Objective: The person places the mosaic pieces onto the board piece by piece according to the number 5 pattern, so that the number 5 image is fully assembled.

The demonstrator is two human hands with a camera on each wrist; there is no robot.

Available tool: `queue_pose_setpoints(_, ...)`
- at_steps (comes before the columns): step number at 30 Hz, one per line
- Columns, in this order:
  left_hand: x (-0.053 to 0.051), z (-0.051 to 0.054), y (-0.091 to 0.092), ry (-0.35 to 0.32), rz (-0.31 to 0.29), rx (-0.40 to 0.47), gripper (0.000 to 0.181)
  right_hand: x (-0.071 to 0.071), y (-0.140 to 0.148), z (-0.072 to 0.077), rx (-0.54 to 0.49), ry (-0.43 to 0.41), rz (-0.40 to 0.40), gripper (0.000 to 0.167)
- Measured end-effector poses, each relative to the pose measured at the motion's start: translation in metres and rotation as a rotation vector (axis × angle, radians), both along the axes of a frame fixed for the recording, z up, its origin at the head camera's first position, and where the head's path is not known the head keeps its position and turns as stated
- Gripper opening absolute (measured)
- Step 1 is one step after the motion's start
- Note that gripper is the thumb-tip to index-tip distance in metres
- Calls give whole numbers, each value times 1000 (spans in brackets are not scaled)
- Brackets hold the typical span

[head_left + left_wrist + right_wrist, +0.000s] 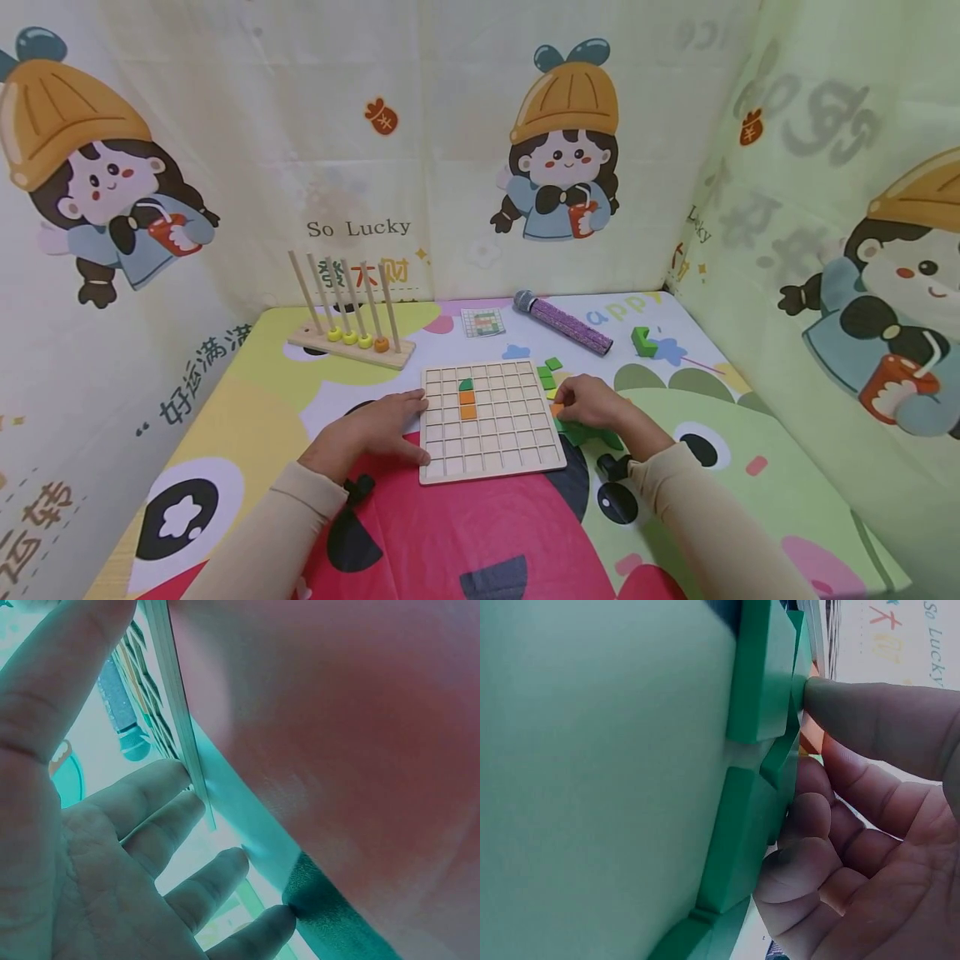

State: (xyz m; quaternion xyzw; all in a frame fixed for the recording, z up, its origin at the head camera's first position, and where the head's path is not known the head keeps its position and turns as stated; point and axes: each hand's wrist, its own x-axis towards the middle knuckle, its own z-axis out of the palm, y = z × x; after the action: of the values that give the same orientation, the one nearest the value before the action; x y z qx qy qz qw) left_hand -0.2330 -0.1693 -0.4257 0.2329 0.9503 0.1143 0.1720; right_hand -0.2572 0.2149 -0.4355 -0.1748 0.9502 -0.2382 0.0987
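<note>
A wooden grid board (pixel 517 421) lies on the table, with a green piece (pixel 467 385) and two orange squares (pixel 468 405) in one column. My left hand (pixel 382 427) rests at the board's left edge, thumb and fingers spread; in the left wrist view fingertips (pixel 176 774) touch its side. My right hand (pixel 592 404) is at the board's right edge, fingers curled, over a heap of green blocks (pixel 581 433). Thumb and forefinger pinch an orange block (pixel 810 739), partly hidden behind the thumb in the right wrist view.
Loose green pieces (pixel 546 379) lie beside the board's right edge. Behind it are a small pattern card (pixel 482 323), a purple glittery microphone (pixel 566 323) and a wooden peg stand (pixel 352 346) with yellow and orange beads. A green L-shaped block (pixel 642 342) sits at the back right.
</note>
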Motion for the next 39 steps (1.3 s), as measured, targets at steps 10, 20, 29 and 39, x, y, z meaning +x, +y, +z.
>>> queue_pose_setpoints(10, -1, -1, -1, 0, 8, -2, 101, -1, -2, 0, -13, -8, -1, 17)
queue_pose_setpoints(20, -2, -2, -1, 1, 11, -2, 101, 1, 0, -1, -17, 17, 2, 8)
queue_pose_setpoints(29, -2, -3, 0, 6, 21, -7, 103, -2, 4, 3, -49, -48, -29, 8)
queue_pose_setpoints(39, -2, -3, -1, -2, 31, 6, 103, -6, -1, 2, -192, -72, -35, 6)
